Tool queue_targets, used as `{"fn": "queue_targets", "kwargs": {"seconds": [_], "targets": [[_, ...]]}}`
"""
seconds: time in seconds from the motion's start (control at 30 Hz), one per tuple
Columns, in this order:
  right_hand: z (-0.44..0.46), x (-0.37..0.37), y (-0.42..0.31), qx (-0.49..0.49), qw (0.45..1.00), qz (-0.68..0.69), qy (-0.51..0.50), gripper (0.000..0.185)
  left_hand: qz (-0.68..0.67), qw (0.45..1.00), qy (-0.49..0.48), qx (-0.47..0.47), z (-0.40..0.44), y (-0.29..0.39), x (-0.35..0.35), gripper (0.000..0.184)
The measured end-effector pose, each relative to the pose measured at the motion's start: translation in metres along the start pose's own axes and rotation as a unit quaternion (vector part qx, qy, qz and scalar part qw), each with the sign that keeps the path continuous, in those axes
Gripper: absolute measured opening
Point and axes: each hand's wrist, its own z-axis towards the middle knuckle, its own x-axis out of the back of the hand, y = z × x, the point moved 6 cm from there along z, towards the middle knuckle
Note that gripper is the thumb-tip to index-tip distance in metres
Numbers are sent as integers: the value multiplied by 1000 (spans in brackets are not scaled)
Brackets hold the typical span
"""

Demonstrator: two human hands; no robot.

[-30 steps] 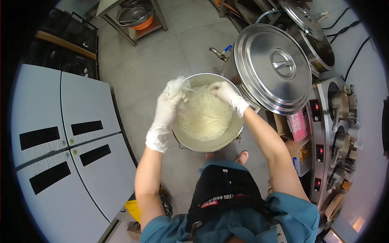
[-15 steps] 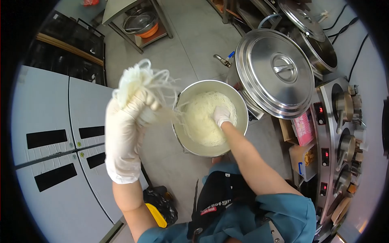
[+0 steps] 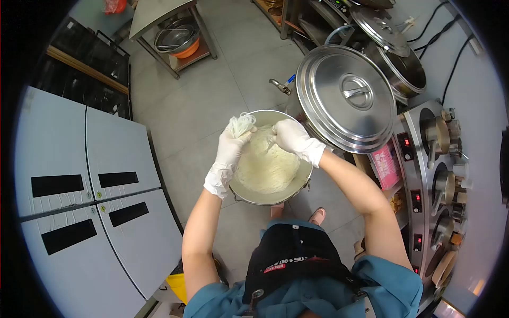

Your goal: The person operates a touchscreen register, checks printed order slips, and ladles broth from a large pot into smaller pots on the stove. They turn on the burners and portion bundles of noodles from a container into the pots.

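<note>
A large round metal pot (image 3: 306,172) stands on the floor before me, with a mass of thin white noodles (image 3: 268,172) inside. My gloved left hand (image 3: 230,148) is closed round a bundle of noodles (image 3: 243,123) at the pot's left rim, loops sticking out above the fist. Across the pot, my gloved right hand (image 3: 293,137) is over the upper right part of the opening. Its fingers are curled together, and strands appear to hang at their tips. The two hands are a short way apart.
A big lidded steel pot (image 3: 347,98) with a tap (image 3: 281,86) stands just beyond on the right. Further right is a counter of burners with small pans (image 3: 437,135). White cabinets (image 3: 119,148) line the left side. A steel table (image 3: 159,21) is at the back.
My left hand has come down and right, from high left of the pot to its rim, still gripping noodles. My right hand has risen out of the noodle mass toward the upper rim.
</note>
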Motion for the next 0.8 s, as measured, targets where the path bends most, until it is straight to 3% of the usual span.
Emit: {"fn": "queue_targets", "kwargs": {"seconds": [0.07,0.23,0.3,0.37,0.47,0.5,0.67,0.8], "targets": [[-11,37,-27,2,997,79,6,20,-5,1000,-22,-8,-5,12,-21,41],[-18,78,-50,22,992,117,49,22,-50,994,-97,-32,-15,43,-48,46],[-25,86,-57,57,953,294,43,26,-54,994,-86,-35,-21,66,-52,45],[-46,108,-64,65,941,331,32,27,-58,995,-72,-40,-27,93,-53,44],[-82,132,-55,77,896,431,79,33,41,995,-75,-57,-44,149,-64,41],[-92,135,-48,74,873,477,67,32,27,994,-71,-78,-52,170,-71,30],[-119,103,11,-27,913,389,117,29,52,983,-95,-150,-80,265,-91,30],[-135,93,19,-65,926,355,113,26,102,972,-82,-193,-94,311,-96,22]]}}
